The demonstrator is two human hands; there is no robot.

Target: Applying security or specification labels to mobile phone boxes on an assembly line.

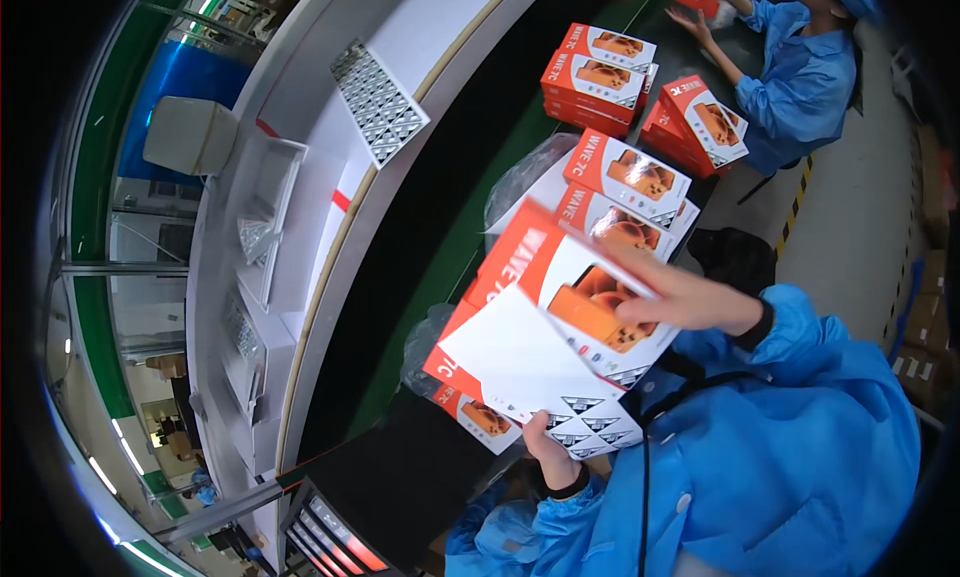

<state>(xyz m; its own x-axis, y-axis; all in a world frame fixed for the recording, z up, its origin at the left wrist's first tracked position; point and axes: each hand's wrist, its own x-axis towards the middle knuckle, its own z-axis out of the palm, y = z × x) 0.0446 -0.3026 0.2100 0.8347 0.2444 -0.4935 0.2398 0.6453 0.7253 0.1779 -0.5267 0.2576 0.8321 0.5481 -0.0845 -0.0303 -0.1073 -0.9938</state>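
Observation:
A red-and-white phone box with an orange phone pictured on it stands tilted in front of me, on top of similar boxes. My right hand, somewhat blurred, grips this box, with fingertips against its printed front. Below it, my left hand pinches a white sticker sheet at its edge, the thumb lying on top. The sheet covers the lower left of the box; black-and-silver triangle-patterned labels show at its near end. Another phone box lies partly beneath it.
More phone boxes are stacked along the green conveyor belt, beside clear plastic bags. Another label sheet overhangs the white ledge. At the far right, a co-worker in blue reaches toward a red box.

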